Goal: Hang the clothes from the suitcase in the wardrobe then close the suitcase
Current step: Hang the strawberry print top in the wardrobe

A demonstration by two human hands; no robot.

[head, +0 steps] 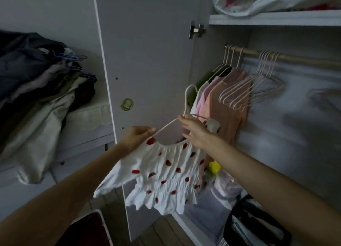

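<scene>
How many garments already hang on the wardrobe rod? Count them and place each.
4, at the rod's left end: a green garment leftmost, then a white one, a pink one, and a peach one beside the empty hangers. Overlap may hide more.

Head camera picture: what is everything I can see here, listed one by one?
Strawberry top: one, white with red strawberries, on a hanger held before the open wardrobe.
Hung clothes: about four, green, white, pink, peach, left end of the rail.
Empty hangers: a bunch, pale, mid-rail.
Wardrobe door: one, white, open, green sticker.
Clothes pile: one, dark and beige, far left.
Bag: one, white, top shelf.
Left hand: pinches the hanger's left arm.
Right hand: holds the hanger's neck.
</scene>
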